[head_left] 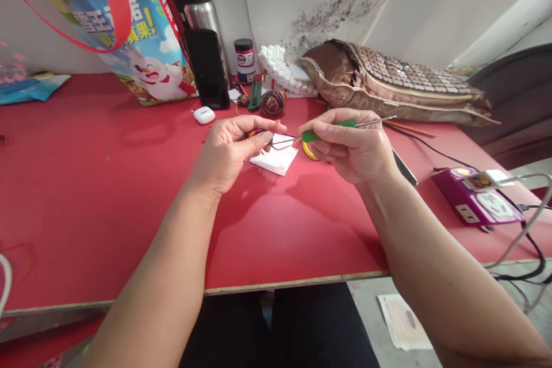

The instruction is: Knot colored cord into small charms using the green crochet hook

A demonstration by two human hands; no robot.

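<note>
My left hand (228,146) is closed, its thumb and fingers pinching a small piece of multicoloured yarn work (255,133) mostly hidden by the fingers. In my right hand (357,141) is a green-handled crochet hook (310,136). Its thin metal shaft points toward the left fingertips, and another metal end sticks out to the right. Dark yarn runs between the two hands. Under them on the table lie a folded white paper (278,162) and a yellow ring-shaped item (307,151), partly covered by my right hand. A multicoloured yarn ball (273,103) rests just beyond.
On the red table (107,213), a black phone (207,69) leans against a steel thermos (202,14) beside a shopping bag (142,23). A white earbud case (204,115) lies nearby. A brown cushion (397,77) sits back right; a purple power strip (476,198) with cables stands right.
</note>
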